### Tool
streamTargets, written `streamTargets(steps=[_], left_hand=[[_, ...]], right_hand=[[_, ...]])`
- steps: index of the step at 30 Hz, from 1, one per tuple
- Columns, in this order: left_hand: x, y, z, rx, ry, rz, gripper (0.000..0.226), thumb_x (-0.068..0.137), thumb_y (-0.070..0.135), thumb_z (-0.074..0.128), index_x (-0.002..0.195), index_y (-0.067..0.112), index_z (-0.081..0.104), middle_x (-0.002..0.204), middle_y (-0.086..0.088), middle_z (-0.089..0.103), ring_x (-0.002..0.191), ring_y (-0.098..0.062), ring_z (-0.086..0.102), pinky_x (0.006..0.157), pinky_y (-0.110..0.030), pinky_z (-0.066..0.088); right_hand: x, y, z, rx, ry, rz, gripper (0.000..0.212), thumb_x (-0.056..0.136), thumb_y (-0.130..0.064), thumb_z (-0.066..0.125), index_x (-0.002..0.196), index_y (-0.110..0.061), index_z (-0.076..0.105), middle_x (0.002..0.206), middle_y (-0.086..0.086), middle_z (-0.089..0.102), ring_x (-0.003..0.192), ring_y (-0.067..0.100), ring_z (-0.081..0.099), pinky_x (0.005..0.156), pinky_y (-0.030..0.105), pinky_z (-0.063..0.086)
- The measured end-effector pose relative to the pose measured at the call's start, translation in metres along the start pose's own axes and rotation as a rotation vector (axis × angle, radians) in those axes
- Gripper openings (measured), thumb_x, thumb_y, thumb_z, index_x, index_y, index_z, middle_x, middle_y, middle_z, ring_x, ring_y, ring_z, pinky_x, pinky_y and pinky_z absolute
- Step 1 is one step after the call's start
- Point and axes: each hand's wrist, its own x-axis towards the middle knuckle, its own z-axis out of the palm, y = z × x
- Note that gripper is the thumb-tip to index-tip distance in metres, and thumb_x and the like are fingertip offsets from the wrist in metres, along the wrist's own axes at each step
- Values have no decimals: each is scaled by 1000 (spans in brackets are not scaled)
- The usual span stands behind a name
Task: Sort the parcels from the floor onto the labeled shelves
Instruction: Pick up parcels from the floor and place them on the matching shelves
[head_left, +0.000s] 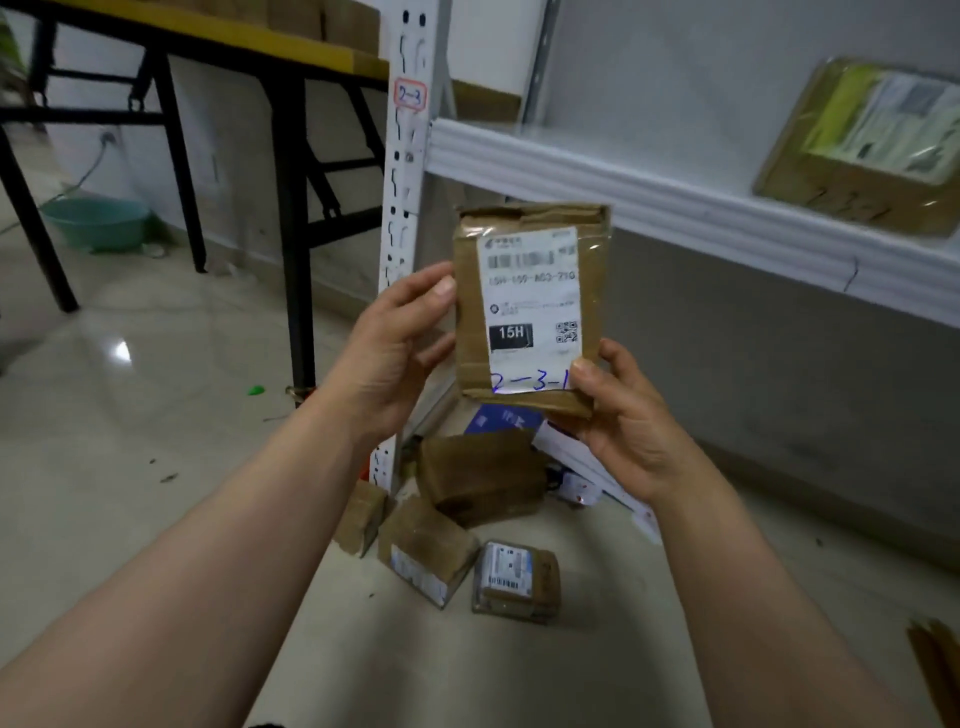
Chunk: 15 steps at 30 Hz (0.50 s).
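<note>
I hold a flat brown cardboard parcel (530, 306) upright in front of me, its white shipping label facing me with "2-3-1" handwritten in blue at the bottom. My left hand (395, 353) grips its left edge, thumb on the front. My right hand (623, 415) pinches its lower right corner, thumb over the end of the handwriting. A white shelf (675, 202) runs across the right. Its upright post (402, 171) carries a red-framed tag "2-3" (410, 95). Several brown parcels (480, 475) lie on the floor below my hands.
One taped brown parcel (862, 150) sits on the shelf at the far right. A black-legged table with a yellow top (228, 36) stands to the left, with a green basin (96, 221) under it. Envelopes (582, 467) lie among the floor parcels. More cardboard (937, 660) shows at the right edge.
</note>
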Motion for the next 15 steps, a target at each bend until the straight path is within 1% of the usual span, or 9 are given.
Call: streamTargets(steps=[1,3,4,5,8,10,12,13,15], left_hand=[[0,3,4,37,-25,18,54,84,23,67,136,12,56,106,7,70,98,-6,66,88,-32,48],[0,5,9,96,-80,33,55,83,21,67,137,25,56,123,5,67,108,-10,66,85,-32,53],[-1,5,11,111,-98,39,57,83,19,67,137,30,55,127,5,66,111,-12,66,83,-31,55],[-2,6,13,123,-113,50,59,82,16,66,138,33,54,129,6,65,114,-14,65,83,-32,56],[-5,11,21,152,-147,89,66,82,7,66,141,31,47,133,3,63,123,-20,60,96,-42,52],[-8,16,28,127,-162,108,65,80,4,66,138,24,47,132,-2,63,124,-23,59,97,-38,54],[-11,22,38,124,-180,113,63,77,5,66,135,23,48,131,-2,64,124,-22,59,95,-29,53],[-11,25,44,128,-185,126,64,76,6,67,134,24,48,131,-1,64,124,-21,59,95,-30,53],[-2,35,59,161,-177,184,69,75,7,68,137,28,46,131,2,63,125,-17,58,98,-36,51]], right_hand=[[-1,-9,3,13,-7,-40,73,74,-21,80,137,-19,42,113,7,75,95,21,73,79,42,61],[-3,-24,10,15,16,-105,73,70,-24,82,132,-22,43,111,8,76,95,22,74,73,35,60],[-5,-30,12,3,31,-135,72,70,-24,82,131,-23,44,112,10,75,96,24,74,73,35,60],[-6,-35,14,-14,42,-164,72,70,-24,83,130,-23,45,113,11,74,97,26,73,73,35,60],[-11,-50,21,-74,80,-226,72,68,-25,89,128,-25,49,114,14,73,97,28,74,73,33,60],[-14,-58,26,-99,127,-269,68,68,-26,87,127,-26,53,116,13,73,102,28,73,76,34,61],[-16,-65,29,-122,156,-338,63,71,-30,84,127,-26,56,121,8,71,111,27,70,85,37,60],[-16,-69,31,-146,161,-387,62,74,-34,84,129,-27,57,123,4,71,114,24,68,89,35,59],[-13,-84,37,-252,172,-496,63,75,-46,83,132,-34,57,128,-6,68,120,16,65,94,34,56]])
